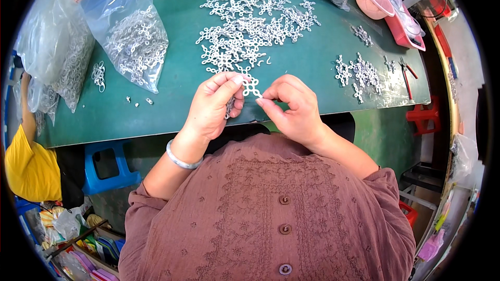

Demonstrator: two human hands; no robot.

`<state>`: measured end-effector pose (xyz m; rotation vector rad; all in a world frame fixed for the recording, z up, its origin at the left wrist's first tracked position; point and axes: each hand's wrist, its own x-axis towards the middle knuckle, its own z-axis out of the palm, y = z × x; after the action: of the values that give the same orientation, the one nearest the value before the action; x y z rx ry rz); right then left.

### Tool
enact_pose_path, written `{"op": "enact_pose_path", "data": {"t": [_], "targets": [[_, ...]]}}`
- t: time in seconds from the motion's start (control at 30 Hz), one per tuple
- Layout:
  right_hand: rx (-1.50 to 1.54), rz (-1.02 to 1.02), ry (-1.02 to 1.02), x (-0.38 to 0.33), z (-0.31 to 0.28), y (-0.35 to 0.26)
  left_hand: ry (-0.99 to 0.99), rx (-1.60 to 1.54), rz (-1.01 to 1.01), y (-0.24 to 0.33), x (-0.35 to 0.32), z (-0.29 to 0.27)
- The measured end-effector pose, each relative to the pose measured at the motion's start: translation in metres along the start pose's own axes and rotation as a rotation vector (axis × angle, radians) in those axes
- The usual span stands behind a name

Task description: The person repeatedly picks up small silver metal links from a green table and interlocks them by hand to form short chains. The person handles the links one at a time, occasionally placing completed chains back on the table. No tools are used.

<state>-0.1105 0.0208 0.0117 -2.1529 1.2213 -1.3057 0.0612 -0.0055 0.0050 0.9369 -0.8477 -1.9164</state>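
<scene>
1 head-worn fisheye view looks steeply down, close over the green table [177,109] edge.

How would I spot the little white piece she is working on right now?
Start at the green table and find its near edge, below the big heap of white pieces. The piece is pinched between the left hand and right hand, alone lifted off the table.

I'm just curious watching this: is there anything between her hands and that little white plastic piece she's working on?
Nothing visible. The left hand and right hand both pinch the white piece directly with their fingertips, just above the near edge of the green table. The big pile of white pieces lies farther back, apart from it.
</scene>
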Motion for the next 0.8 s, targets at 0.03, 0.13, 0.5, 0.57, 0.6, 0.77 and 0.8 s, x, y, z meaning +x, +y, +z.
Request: {"op": "enact_pose_path", "data": {"t": [0.03,0.13,0.5,0.57,0.6,0.77,0.8], "targets": [[0.009,-0.001,-0.004,0.0,0.0,0.0,0.001,-0.004,-0.001,0.0,0.0,0.0],[0.025,-0.009,-0.017,0.002,0.002,-0.002,0.027,-0.02,0.009,0.0,-0.001,-0.002],[0.002,0.043,-0.151,0.006,0.01,-0.002,0.054,-0.167,0.116,0.013,-0.012,-0.021],[-0.044,0.084,-0.215,0.007,0.013,-0.001,0.014,-0.291,0.135,0.015,-0.011,-0.035],[-0.071,0.107,-0.243,0.007,0.015,0.0,0.023,-0.415,0.112,0.017,-0.011,-0.038],[-0.223,0.058,-0.279,0.011,0.028,0.001,0.082,-0.411,0.072,0.02,-0.019,-0.048],[-0.241,0.03,-0.265,0.011,0.032,0.003,0.091,-0.398,0.079,0.02,-0.02,-0.047]]}}
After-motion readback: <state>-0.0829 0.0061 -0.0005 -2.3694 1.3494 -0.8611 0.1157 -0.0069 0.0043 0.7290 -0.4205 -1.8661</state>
